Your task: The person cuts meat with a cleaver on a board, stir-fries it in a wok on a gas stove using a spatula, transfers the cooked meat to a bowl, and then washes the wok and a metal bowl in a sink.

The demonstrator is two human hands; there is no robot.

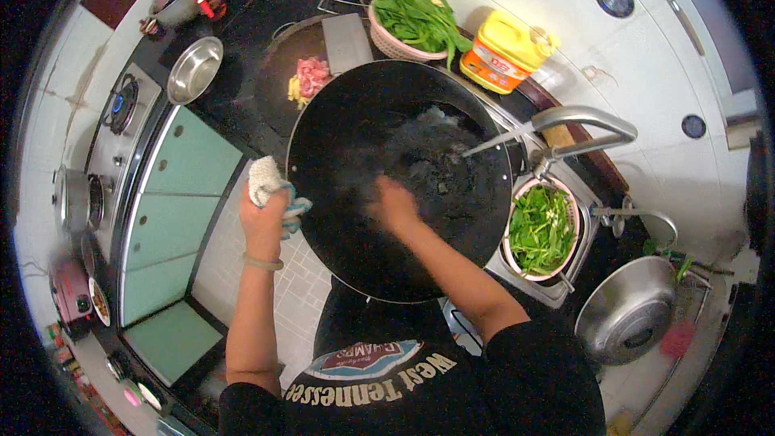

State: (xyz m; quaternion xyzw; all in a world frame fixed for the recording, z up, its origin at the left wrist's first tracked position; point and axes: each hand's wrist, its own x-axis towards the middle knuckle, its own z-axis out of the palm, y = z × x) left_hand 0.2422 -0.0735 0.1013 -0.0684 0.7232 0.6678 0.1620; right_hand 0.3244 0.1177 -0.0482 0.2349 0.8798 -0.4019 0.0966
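Note:
A large black wok (345,133) lies before me, tilted over the sink's edge, while water runs into it from the curved metal faucet (581,118). At its left rim, my left hand (264,218) is closed around a folded white and blue cloth (264,181), by the wok's handle side; the handle itself is hidden. Inside the wok is my right hand (396,206), blurred by motion and close to the black inner surface. Whether it holds anything cannot be made out. Water pools and splashes at the wok's upper right.
Sliced raw meat (313,75) and a cleaver (346,42) lie on a round board behind the wok. Around it stand a basket of leafy greens (418,21), a yellow oil jug (505,51), another greens basket (542,230), a steel bowl (195,69) and a lit gas burner (121,104).

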